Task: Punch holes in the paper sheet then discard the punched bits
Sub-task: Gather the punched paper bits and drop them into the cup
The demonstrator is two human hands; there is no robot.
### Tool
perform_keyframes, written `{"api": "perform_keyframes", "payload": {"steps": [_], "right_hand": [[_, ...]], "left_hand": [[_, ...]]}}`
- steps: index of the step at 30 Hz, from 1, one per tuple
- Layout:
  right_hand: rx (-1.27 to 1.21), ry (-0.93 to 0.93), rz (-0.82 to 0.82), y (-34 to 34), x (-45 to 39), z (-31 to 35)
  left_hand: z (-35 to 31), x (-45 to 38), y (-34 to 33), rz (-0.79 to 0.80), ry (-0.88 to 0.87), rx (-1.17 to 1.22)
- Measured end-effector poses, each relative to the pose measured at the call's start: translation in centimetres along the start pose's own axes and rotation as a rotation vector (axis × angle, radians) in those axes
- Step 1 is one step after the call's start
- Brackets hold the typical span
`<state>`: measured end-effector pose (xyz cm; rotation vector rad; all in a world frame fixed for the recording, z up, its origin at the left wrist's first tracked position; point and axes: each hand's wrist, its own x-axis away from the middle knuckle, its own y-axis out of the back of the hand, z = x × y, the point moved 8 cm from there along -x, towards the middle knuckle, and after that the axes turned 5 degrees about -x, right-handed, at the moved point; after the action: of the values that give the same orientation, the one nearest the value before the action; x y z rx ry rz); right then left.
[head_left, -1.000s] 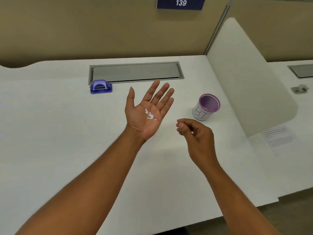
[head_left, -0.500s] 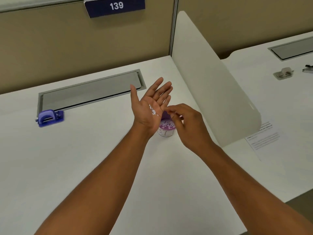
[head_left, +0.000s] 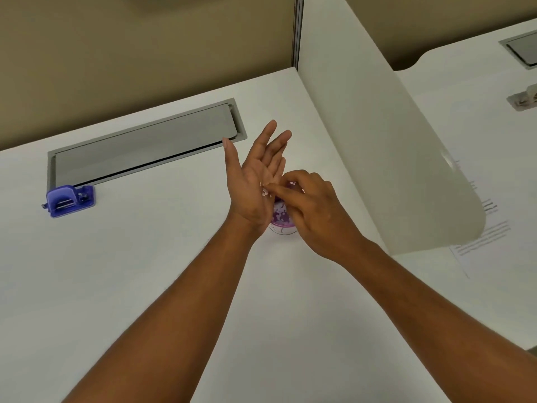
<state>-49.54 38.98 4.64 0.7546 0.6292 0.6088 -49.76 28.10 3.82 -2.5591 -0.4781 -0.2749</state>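
The left hand (head_left: 255, 181) is held upright over the white desk (head_left: 116, 271), fingers spread wide and palm turned toward the right. A few small white paper bits (head_left: 266, 192) cling to the lower palm. The right hand (head_left: 311, 210) reaches across with its fingers (head_left: 279, 191) drawn narrow, their tips touching the left palm at the bits; whether any bit is pinched between them cannot be told.

Directly beneath the two hands stands a small cup (head_left: 283, 228) with a purple inside, mostly hidden by them. Pale specks of punched paper lie scattered on its bottom.

The blue hole punch (head_left: 69, 200) sits well apart at the left, just beside the corner of a grey cover plate (head_left: 145, 144) set into the desk. A white divider panel (head_left: 377, 146) rises on the right, with a printed sheet (head_left: 482, 242) lying beyond it on the neighbouring surface.
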Motion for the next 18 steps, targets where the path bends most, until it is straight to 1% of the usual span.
{"api": "perform_keyframes", "payload": {"steps": [4,9,14,18], "right_hand": [[-0.047,-0.03,-0.107,0.7,0.2,-0.6],[-0.055,0.025,-0.095,0.1,0.0,0.4],[-0.046,-0.011,-0.19,0.7,0.7,-0.1],[-0.039,0.014,-0.167,-0.2,0.7,0.1]], "left_hand": [[-0.1,-0.2,-0.1,0.002,-0.022,-0.064],[-0.4,-0.2,-0.4,-0.006,-0.053,-0.124],[-0.7,-0.2,-0.3,-0.02,-0.083,-0.169],[-0.8,-0.1,-0.5,-0.016,-0.103,-0.184]]}}
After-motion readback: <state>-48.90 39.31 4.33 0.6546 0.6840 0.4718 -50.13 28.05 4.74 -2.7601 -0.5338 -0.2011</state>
